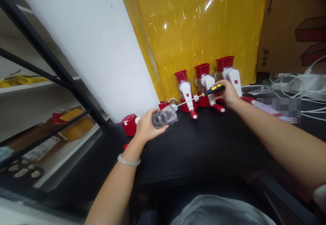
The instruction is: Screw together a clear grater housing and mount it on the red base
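A clear plastic part [165,117] is gripped in my left hand [147,127], above the black table. My right hand [227,93] is closed around the black and yellow handle of a screwdriver [213,89]. The screwdriver's metal shaft slants down to the left, its tip at the upper edge of the clear part; whether it touches cannot be told. Behind the shaft stand red and white hand-cranked graters, one at the left [187,94], one in the middle [209,84] and one at the right [233,77]. A red base [129,124] sits just left of my left hand.
The black table [178,153] runs beneath both hands. A yellow plastic curtain [201,24] hangs behind the graters. White cables [282,85] and a cardboard box [282,48] are at the right. A black-framed shelf [43,58] with yellow items stands at the left.
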